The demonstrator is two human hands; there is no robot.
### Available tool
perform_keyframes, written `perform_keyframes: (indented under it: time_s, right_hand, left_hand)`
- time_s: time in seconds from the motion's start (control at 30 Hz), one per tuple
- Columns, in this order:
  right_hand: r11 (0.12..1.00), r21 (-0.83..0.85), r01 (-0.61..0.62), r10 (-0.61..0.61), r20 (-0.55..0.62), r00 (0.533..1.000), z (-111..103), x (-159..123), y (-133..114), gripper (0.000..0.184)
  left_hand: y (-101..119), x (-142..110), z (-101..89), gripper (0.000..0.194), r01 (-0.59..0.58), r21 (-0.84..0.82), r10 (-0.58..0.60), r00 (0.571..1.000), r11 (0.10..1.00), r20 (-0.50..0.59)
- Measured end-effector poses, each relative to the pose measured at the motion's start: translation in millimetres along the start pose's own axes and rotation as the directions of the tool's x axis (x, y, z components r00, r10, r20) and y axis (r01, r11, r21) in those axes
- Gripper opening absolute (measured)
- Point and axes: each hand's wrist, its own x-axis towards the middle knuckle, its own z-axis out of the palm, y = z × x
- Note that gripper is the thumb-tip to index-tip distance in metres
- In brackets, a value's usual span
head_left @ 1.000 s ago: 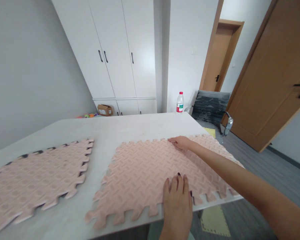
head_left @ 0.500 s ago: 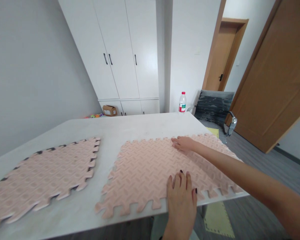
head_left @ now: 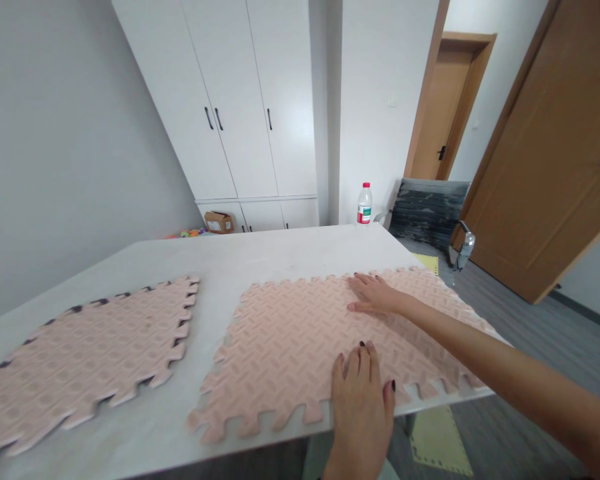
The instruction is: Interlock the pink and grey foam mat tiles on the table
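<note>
While both hands lie palm down on the pink foam mat (head_left: 285,333), the mat rests flat on the white worktop (head_left: 260,257), at its near right side. Its surface is matte, pale pink and embossed with short raised bars set in alternating diagonals, in a woven-looking pattern. Interlocking tabs with rounded, flared ends line the left, far and near edges; several near tabs reach close to the worktop's near edge. The hands and right forearm hide part of the middle, so whether a seam runs there cannot be told.

The left hand (head_left: 361,417) covers the near edge; its middle fingers lie close together, with the thumb apart. The right hand (head_left: 383,298) lies near the far edge, its fingers extended and the thumb spread away. Neither hand grips the mat.

A second pink mat (head_left: 107,347) lies to the left, well apart, with a fainter pattern and dark gaps showing along its far tabs. A red-capped bottle (head_left: 364,207) stands at the worktop's far right.
</note>
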Motion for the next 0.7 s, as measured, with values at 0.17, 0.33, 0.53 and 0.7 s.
perform_keyframes:
  time_s: [0.17, 0.33, 0.53, 0.7]
  right_hand:
    - [0.999, 0.031, -0.008, 0.007, 0.046, 0.999, 2, -17, -9, 0.106]
    - [0.999, -0.038, -0.028, 0.028, 0.005, 1.0, 6, -21, -16, 0.104]
    - [0.996, -0.08, 0.04, -0.051, -0.137, 0.989, -3, -30, -23, 0.09]
    - [1.0, -0.016, -0.004, 0.003, -0.071, 0.997, -5, -40, -33, 0.081]
  left_hand:
    - [-1, 1, -4.5, 0.051, 0.011, -0.049, -0.009, 0.999, 0.999, 0.046]
    - [0, 6, -9.0, 0.05, 0.041, -0.077, -0.033, 0.994, 0.996, 0.107]
    - [-11, -2, -17.8, 0.053, -0.024, -0.11, 0.044, 0.981, 0.994, 0.187]
    - [-13, -10, -17.1, 0.078, -0.086, -0.123, 0.115, 0.962, 0.989, 0.246]
